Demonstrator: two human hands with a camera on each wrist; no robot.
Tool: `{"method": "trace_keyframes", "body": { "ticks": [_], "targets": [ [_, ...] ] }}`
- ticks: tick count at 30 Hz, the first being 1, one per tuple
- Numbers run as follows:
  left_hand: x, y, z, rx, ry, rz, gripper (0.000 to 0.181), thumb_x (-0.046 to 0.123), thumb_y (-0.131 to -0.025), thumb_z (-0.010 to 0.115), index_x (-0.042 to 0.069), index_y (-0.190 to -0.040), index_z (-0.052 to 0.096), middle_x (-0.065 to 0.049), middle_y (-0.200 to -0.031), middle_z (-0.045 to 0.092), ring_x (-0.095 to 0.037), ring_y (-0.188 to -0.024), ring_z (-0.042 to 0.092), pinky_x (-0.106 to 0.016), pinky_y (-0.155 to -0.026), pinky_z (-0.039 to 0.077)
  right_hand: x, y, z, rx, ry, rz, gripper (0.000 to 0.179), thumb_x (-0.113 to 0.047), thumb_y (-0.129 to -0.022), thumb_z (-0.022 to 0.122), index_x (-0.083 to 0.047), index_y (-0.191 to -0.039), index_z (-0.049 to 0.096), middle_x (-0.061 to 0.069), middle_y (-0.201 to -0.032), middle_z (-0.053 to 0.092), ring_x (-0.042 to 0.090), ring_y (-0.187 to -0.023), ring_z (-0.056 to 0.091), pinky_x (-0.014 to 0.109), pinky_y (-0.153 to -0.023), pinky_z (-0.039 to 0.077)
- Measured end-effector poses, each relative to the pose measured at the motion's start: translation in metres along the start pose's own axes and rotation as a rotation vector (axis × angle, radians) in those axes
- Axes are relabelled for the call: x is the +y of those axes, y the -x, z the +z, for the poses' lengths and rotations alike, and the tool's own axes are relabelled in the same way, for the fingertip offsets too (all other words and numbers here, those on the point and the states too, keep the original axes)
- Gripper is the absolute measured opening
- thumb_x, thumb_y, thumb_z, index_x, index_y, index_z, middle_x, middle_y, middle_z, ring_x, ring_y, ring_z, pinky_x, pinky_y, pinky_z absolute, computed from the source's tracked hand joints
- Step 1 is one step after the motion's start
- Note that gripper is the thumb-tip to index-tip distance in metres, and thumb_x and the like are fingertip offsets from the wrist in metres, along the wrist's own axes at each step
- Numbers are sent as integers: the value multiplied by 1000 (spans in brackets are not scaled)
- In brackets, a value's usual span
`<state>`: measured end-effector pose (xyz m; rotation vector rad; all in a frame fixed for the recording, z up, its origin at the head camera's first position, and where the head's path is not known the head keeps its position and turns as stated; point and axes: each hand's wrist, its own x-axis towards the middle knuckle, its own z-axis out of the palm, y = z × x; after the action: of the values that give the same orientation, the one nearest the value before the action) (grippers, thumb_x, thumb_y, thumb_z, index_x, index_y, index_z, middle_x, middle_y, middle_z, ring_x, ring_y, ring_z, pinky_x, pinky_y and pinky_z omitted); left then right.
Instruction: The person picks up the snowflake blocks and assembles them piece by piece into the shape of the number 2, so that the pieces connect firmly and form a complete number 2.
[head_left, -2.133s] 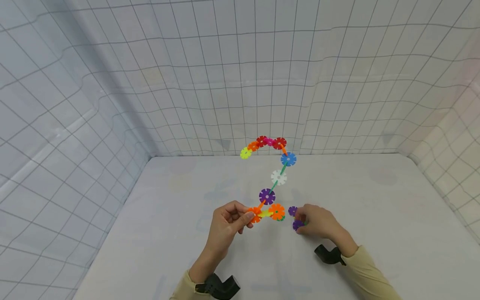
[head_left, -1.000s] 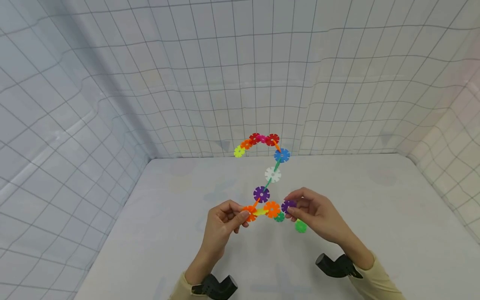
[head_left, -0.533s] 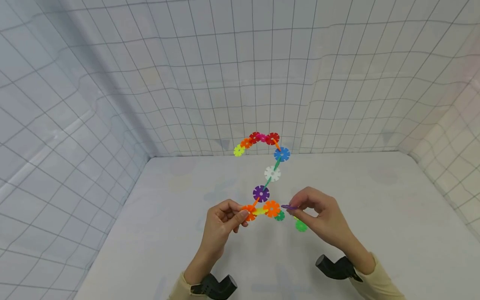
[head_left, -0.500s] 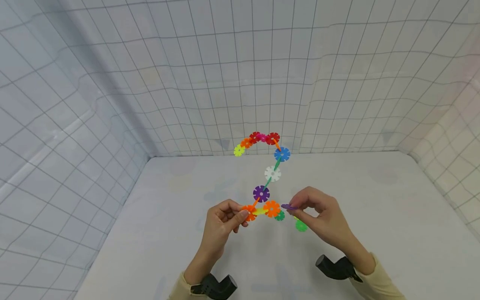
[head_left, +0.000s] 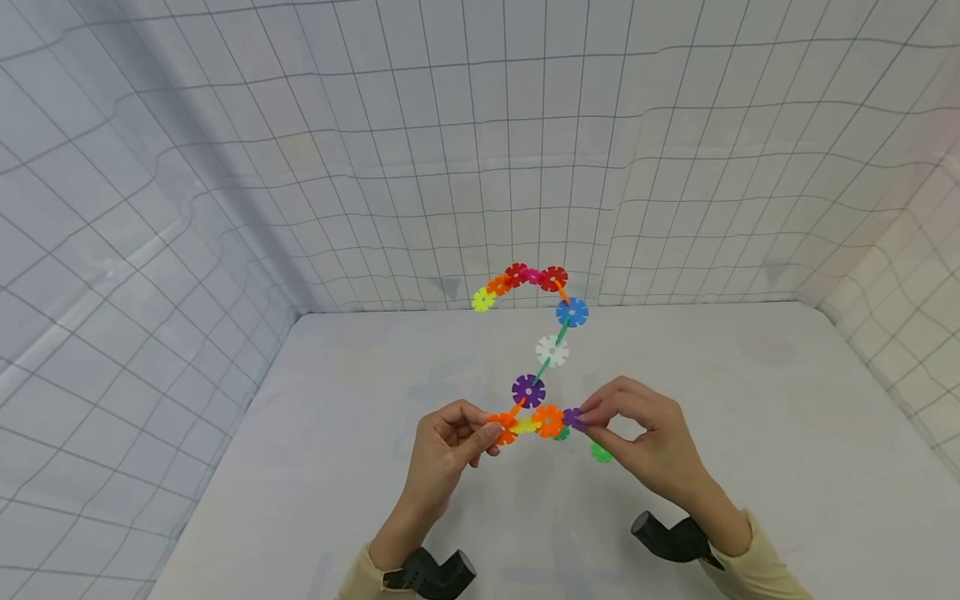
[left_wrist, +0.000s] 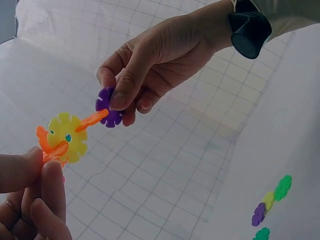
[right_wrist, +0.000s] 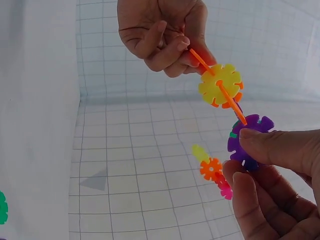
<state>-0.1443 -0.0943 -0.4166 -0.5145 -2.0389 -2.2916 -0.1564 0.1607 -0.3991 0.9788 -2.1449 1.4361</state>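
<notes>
My left hand [head_left: 442, 450] pinches an orange interlocking snowflake disc [head_left: 506, 421] between thumb and fingers. From that disc a linked chain runs up through a purple disc [head_left: 528, 391], a white disc [head_left: 552, 351] and a blue disc [head_left: 572, 312], then curls left to a yellow disc [head_left: 483, 300]. A yellow disc [left_wrist: 68, 138] joins the held disc to a second orange disc [head_left: 548, 421]. My right hand [head_left: 652, 437] pinches a separate purple disc [right_wrist: 256, 123] by its side. Its edge meets the second orange disc, slots facing; the right fingertips cover part of it.
On the white table [head_left: 360, 500] lie loose discs: a green one [head_left: 560, 433] behind the held pieces, a light green one [head_left: 602, 452] below my right hand, and a purple one [left_wrist: 258, 214] beside a yellow one [left_wrist: 269, 200]. White gridded curtains [head_left: 480, 167] stand behind and at the sides.
My right hand has picked a purple disc up from the table, turned it edge-on and then tilted it back, bringing it left against the second orange disc. My left hand keeps its pinch.
</notes>
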Motion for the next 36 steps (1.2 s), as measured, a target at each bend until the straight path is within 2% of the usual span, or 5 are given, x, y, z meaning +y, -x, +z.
{"method": "trace_keyframes", "body": {
  "ticks": [12,17,23,30,36],
  "targets": [
    [-1,1,2,-12,-1,-5,12,1,-87,65,-10,-87,62,-5,-72,66,-14,-59,60,-22,-47,42,3,-2,0,-5,-67,-180,41,26,-59,74,-6,-84,69,6,-83,68,19,-78,66,21,-72,51],
    [-1,1,2,-14,3,5,12,0,-87,65,-11,-86,61,-4,-70,65,-13,-58,59,-21,-47,41,3,-2,0,-21,-82,-197,42,28,-56,73,-4,-84,69,7,-81,68,19,-76,66,21,-72,52],
    [0,2,5,-10,5,41,10,-1,-86,65,-10,-84,62,-20,-67,62,-14,-56,60,-20,-46,40,8,1,3,-16,-82,-225,43,26,-57,74,-5,-86,70,7,-83,69,19,-77,66,22,-72,52],
    [-1,3,6,2,11,44,10,-1,-87,65,-11,-86,62,-10,-68,65,-13,-57,60,-20,-46,40,12,2,6,4,-85,-249,6,-9,-84,72,-5,-88,70,7,-83,69,18,-77,66,22,-70,52],
    [-3,2,7,3,50,41,13,0,-88,64,-12,-88,60,-9,-71,65,-13,-58,60,-20,-47,41,7,-1,8,56,-83,-278,18,-18,-90,66,0,-88,70,10,-81,69,18,-75,66,21,-69,52]
  ]
}}
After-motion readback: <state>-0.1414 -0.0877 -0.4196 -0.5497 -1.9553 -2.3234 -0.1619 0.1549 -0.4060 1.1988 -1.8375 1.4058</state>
